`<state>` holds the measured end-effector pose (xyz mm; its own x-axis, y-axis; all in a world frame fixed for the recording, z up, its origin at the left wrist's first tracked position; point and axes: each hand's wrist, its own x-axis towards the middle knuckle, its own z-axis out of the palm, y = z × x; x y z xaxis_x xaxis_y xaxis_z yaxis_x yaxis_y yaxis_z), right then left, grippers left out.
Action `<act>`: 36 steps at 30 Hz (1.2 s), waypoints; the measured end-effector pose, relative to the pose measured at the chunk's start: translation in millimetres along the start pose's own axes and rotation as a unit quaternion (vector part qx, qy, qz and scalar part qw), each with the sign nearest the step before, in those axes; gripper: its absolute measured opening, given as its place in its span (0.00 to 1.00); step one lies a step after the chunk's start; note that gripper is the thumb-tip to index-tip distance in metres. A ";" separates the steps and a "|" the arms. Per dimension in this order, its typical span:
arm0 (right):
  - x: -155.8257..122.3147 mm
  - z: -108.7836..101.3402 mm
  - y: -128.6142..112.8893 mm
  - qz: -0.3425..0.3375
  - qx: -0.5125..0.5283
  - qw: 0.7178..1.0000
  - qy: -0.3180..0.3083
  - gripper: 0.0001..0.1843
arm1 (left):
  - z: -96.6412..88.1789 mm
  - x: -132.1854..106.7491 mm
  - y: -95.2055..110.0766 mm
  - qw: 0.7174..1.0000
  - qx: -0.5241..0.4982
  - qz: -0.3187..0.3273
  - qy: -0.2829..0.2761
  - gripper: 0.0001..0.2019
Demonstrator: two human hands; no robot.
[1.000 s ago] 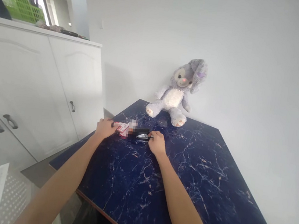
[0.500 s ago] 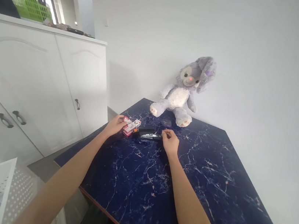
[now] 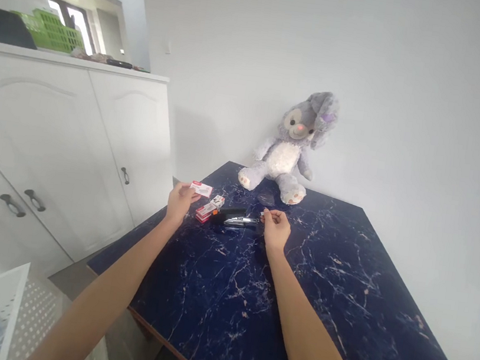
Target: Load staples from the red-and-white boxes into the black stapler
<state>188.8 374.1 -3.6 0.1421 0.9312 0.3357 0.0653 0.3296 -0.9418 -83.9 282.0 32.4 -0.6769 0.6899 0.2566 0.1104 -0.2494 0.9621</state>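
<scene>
My left hand (image 3: 180, 200) is closed on a small red-and-white staple box (image 3: 202, 189), lifted above the left side of the dark blue table (image 3: 223, 297). Just below it, more red-and-white boxes (image 3: 209, 209) lie stacked. A black stapler (image 3: 229, 213) with an orange part rests beside them, its silver magazine (image 3: 241, 220) pointing right and showing below the black top. At that right end, my right hand (image 3: 276, 228) pinches a tiny pale piece between thumb and fingers, too small to make out.
A grey plush toy (image 3: 286, 151) sits against the wall at the table's back, a dark flat object (image 3: 266, 198) in front of it. White cabinets (image 3: 62, 143) with green baskets (image 3: 55, 32) on top stand left. A white perforated basket (image 3: 18, 310) holding plastic bottles is at lower left.
My left hand has lifted one box off the stack, up and slightly left. My right hand has shifted slightly right, away from the stapler's end, and a pale bit now shows at its fingertips.
</scene>
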 end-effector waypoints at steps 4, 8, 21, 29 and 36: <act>-32.2 28.4 -23.6 -0.071 0.027 0.997 -0.024 0.20 | 9.5 -11.4 9.2 0.999 -0.037 -0.023 -0.002 0.03; -60.5 49.6 -37.9 -0.117 0.020 0.989 -0.089 0.17 | 14.1 -18.9 13.2 0.997 -0.052 -0.044 -0.021 0.05; -57.3 45.6 -37.3 -0.122 -0.037 0.991 -0.045 0.15 | 30.4 -41.6 11.5 0.984 -0.077 -0.074 -0.145 0.09; -53.8 43.4 -33.3 -0.142 -0.062 0.987 -0.035 0.15 | 31.9 -44.3 10.1 0.983 -0.073 -0.046 -0.161 0.10; -55.2 43.4 -35.5 -0.143 -0.035 0.988 -0.048 0.15 | 26.0 -41.7 10.9 0.986 -0.029 0.018 -0.164 0.09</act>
<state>135.8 317.7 10.7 0.0134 0.8132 0.5818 0.1582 0.5728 -0.8043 -35.6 268.2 34.6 -0.4001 0.8604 0.3156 0.0812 -0.3097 0.9474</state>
